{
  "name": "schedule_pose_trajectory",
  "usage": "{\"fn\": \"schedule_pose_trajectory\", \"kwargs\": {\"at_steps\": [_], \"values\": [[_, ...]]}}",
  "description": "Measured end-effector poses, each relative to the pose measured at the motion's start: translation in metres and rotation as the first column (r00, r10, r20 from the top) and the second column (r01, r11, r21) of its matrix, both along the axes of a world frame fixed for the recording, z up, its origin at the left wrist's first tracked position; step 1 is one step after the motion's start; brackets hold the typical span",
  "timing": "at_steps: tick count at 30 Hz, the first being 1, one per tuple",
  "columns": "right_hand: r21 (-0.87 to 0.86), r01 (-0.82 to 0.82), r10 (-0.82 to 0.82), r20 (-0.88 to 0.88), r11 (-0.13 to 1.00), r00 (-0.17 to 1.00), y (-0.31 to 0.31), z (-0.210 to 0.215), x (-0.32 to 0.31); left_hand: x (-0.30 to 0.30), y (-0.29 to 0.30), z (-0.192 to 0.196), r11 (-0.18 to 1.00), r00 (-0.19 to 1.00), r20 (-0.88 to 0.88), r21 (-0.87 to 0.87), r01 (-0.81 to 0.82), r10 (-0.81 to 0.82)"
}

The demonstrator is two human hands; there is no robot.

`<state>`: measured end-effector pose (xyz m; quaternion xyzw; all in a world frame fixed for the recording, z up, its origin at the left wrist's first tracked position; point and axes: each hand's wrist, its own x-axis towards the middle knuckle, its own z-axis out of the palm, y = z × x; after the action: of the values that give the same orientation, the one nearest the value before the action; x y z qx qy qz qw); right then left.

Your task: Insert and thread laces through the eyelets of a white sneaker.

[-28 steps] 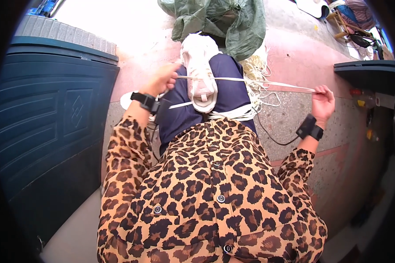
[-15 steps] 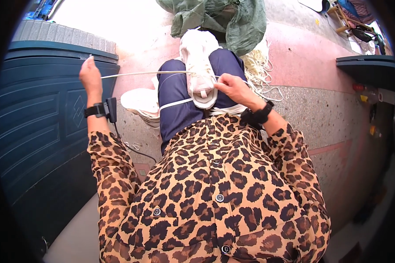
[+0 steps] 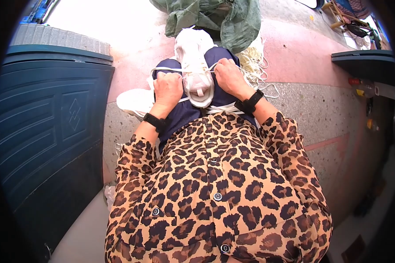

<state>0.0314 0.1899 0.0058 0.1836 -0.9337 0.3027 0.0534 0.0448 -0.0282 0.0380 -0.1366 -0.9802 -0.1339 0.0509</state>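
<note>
1. White shoe (image 3: 198,57): between 2 navy trouser legs (image 3: 178,115)
2. Left hand (image 3: 168,90): fingers curled around white lace (image 3: 167,68), beside shoe's left edge
3. Right hand (image 3: 232,79): fingertips pinching lace, beside right edge
4. Blue panel (image 3: 44,118): edge well apart from left hand

Wht/pink shoe (image 3: 197,82) on lap (image 3: 220,95), upper up, opening nr end; wht lace (image 3: 169,68) untied, across it, looped out L.
</note>
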Motion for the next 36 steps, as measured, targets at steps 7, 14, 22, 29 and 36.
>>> {"fn": "schedule_pose_trajectory", "kwargs": {"at_steps": [7, 14, 22, 29, 36], "values": [[0.098, -0.076, 0.076, 0.007, 0.992, 0.997, 0.0, 0.006, 0.001, 0.003, 0.002, 0.002, 0.998, 1.0, 0.014, -0.061, 0.009, -0.008], [0.29, -0.092, 0.116, -0.066, 0.952, 0.991, -0.012, 0.005, -0.003, -0.002, 0.007, 0.008, 0.973, 0.993, 0.025, -0.195, 0.119, -0.117], [0.111, 0.052, -0.034, -0.158, 0.993, 0.987, -0.01, 0.0, 0.003, -0.004, 0.013, 0.012, 0.94, 0.986, 0.077, -0.299, 0.164, -0.147], [0.229, 0.028, 0.0, -0.12, 0.973, 0.993, -0.016, 0.01, 0.013, 0.005, 0.013, -0.004, 0.999, 0.992, -0.125, -0.05, 0.004, -0.01], [0.199, -0.018, 0.001, 0.085, 0.98, 0.996, -0.009, 0.005, 0.005, 0.026, 0.02, -0.013, 0.987, 0.995, -0.056, -0.133, -0.087, 0.08]]}}
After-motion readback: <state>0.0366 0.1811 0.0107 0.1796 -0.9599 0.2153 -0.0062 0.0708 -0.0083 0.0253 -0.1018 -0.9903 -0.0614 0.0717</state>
